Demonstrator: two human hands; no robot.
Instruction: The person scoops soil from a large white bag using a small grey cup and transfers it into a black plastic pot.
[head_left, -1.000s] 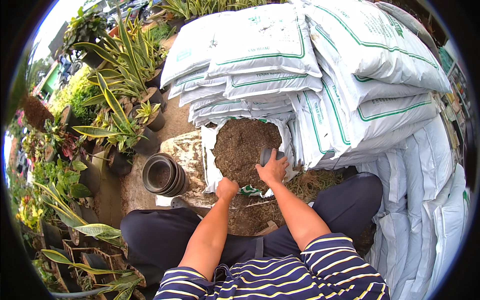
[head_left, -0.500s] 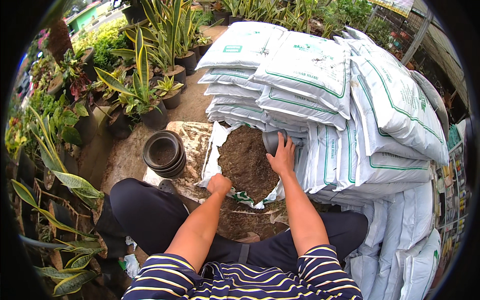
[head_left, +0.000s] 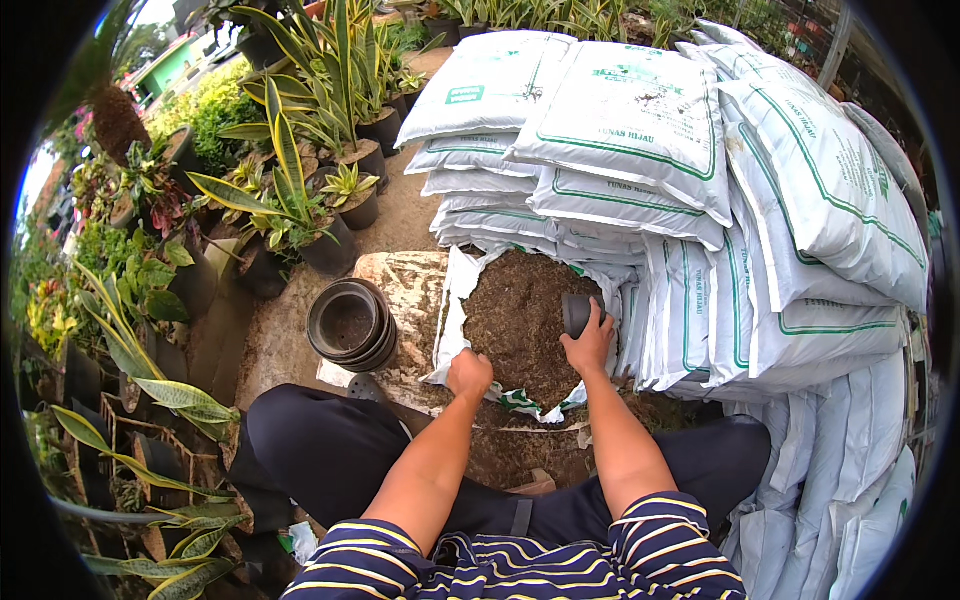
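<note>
In front of me stands an open white sack [head_left: 452, 305], its torn rim folded outward around dark brown potting soil [head_left: 520, 310]. My left hand [head_left: 469, 375] is closed in a fist on the sack's near left rim. My right hand [head_left: 590, 345] grips a small dark grey plant pot [head_left: 577, 314], tilted over the right side of the soil. Whether the pot holds any soil is hidden. A stack of round black pots [head_left: 350, 322] sits left of the sack, with a little soil inside the top one.
Full white sacks with green print [head_left: 620, 130] are piled high behind and to the right. Potted snake plants [head_left: 290, 185] and other greenery line the left side. A worn, pale, soil-stained sheet [head_left: 410, 275] lies under the pots.
My right hand has brought the pot from the sack's far right rim down over the soil, nearer me. My left hand keeps its hold on the rim. The whole view has shifted slightly.
</note>
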